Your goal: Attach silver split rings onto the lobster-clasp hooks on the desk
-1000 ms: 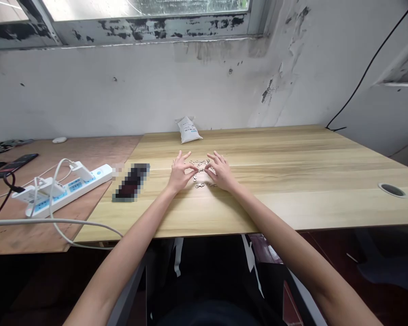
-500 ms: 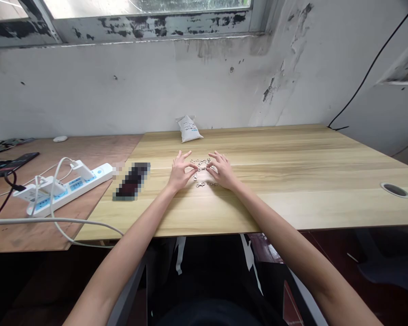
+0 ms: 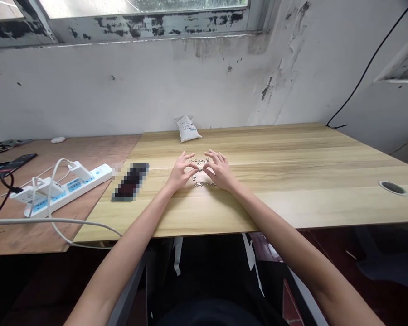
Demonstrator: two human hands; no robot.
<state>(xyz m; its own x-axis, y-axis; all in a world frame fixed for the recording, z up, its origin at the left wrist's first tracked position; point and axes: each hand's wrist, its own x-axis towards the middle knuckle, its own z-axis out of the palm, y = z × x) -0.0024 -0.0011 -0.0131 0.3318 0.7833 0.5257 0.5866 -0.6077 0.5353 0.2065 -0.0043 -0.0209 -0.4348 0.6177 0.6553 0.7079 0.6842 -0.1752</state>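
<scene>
My left hand (image 3: 181, 174) and my right hand (image 3: 221, 173) face each other over the wooden table, thumbs and forefingers pinched. Between the fingertips is a small silver swivel clasp (image 3: 200, 170), gripped at its two ends and level with the tabletop. My other fingers are raised and spread. Several similar metal clasps lie round my hands. One clasp (image 3: 199, 184) rests just in front, with another clasp (image 3: 211, 184) beside it. A further clasp (image 3: 194, 178) sits near my left thumb, and a loose row of clasps (image 3: 199, 161) runs behind, partly covered by my right fingers.
A white printed packet (image 3: 188, 129) stands at the table's back by the wall. Left are a blurred-out dark object (image 3: 130, 182) and a white power strip (image 3: 71, 188) with plugs. A pale cable (image 3: 88, 222) crosses the front left edge. A round cable hole (image 3: 392, 188) is at right.
The view has shifted slightly. My right hand has come a little closer to my left, so the gap between the fingertips is narrower around the clasp.
</scene>
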